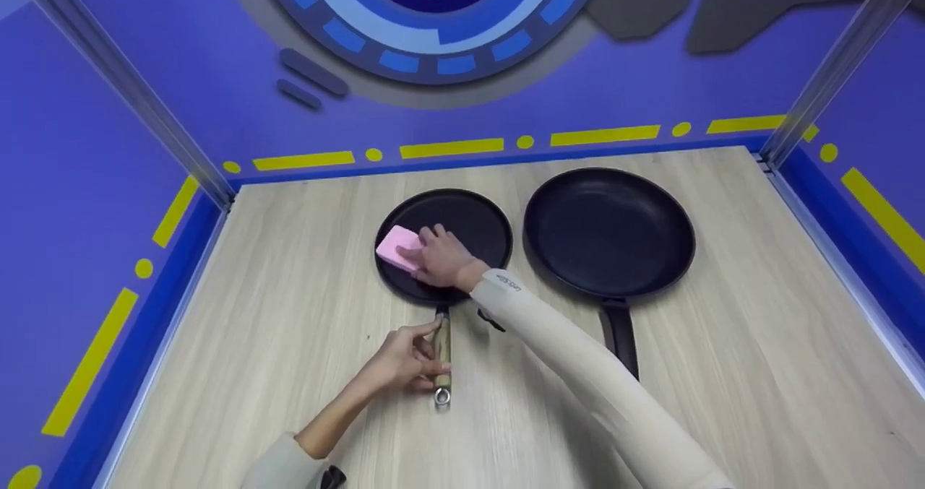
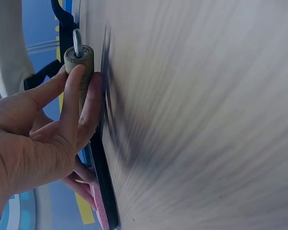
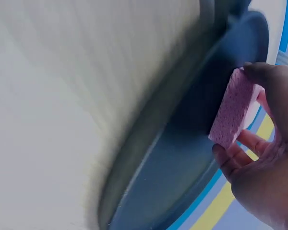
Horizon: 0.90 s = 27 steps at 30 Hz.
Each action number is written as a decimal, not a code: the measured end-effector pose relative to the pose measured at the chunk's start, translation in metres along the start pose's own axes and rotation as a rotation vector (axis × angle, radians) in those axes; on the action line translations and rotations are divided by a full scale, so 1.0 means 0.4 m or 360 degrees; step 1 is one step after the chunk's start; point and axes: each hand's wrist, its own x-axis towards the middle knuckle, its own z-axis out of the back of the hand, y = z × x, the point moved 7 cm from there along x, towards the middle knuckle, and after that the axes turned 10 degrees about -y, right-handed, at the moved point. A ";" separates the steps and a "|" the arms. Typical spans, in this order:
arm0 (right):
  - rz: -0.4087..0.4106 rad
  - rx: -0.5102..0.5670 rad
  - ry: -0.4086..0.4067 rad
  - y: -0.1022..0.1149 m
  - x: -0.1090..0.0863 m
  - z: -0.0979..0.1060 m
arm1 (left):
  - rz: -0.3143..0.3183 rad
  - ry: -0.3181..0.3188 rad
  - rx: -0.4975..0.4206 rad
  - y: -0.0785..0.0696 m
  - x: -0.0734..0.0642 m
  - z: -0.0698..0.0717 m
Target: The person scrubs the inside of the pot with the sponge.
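A flat black pan (image 1: pixel 462 218) with a low rim lies on the table, its wooden handle (image 1: pixel 444 344) pointing toward me. My left hand (image 1: pixel 406 359) grips that handle between thumb and fingers, near the metal hanging ring (image 1: pixel 442 396) at its end. Over the left part of the pan, my right hand (image 1: pixel 442 256) holds a pink sponge (image 1: pixel 397 247) against the cooking surface. In the right wrist view the porous sponge (image 3: pixel 233 108) is pinched between the thumb and the fingertips, its lower edge at the pan's surface.
To the right stands a larger, deeper black frying pan (image 1: pixel 611 232), its black handle (image 1: pixel 621 337) partly behind my right sleeve (image 1: pixel 578 359). Blue printed panels (image 1: pixel 462 113) enclose the wooden table (image 1: pixel 289 258) at the back and both sides.
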 end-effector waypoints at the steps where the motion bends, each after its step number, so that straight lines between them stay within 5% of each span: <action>1: 0.0027 0.0029 0.0004 0.005 -0.003 0.002 | 0.0002 -0.0003 0.0001 0.000 0.003 0.004; 7: 0.0139 0.0109 0.0075 0.010 -0.020 0.012 | 0.0056 -0.0024 0.0004 0.005 0.025 0.025; 15: 0.0063 0.0270 0.0054 0.005 -0.038 0.011 | 0.0119 -0.0012 0.0024 0.010 0.029 0.027; 22: 0.0108 0.0160 -0.0112 0.019 -0.041 0.018 | 0.0093 -0.0030 -0.0015 0.005 0.013 0.018; 27: 0.0013 0.0072 -0.0099 0.004 -0.032 0.008 | 0.0068 -0.0009 -0.0043 0.002 -0.004 -0.010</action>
